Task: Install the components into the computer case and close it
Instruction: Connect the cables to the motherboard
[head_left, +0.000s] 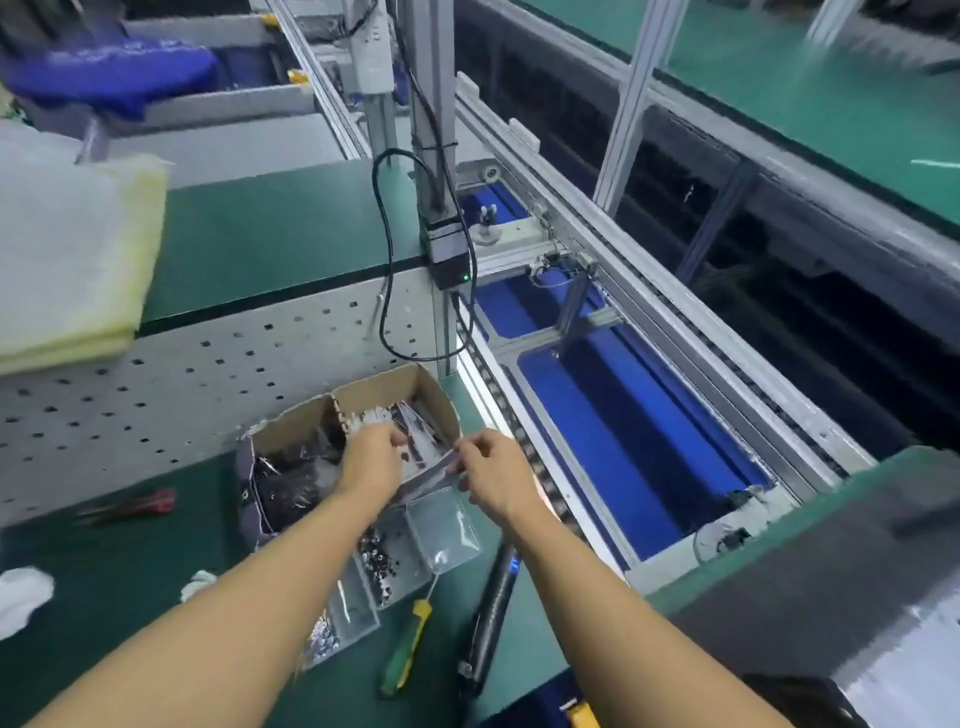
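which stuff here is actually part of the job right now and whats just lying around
In use: left hand and right hand holding a small plastic bag over the cardboard box; clear screw tray.

Lying about: red pliers, green screwdriver, black electric screwdriver, foam sheets.

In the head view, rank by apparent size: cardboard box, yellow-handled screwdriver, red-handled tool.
1. cardboard box
2. yellow-handled screwdriver, though it lies nearer the camera
3. red-handled tool
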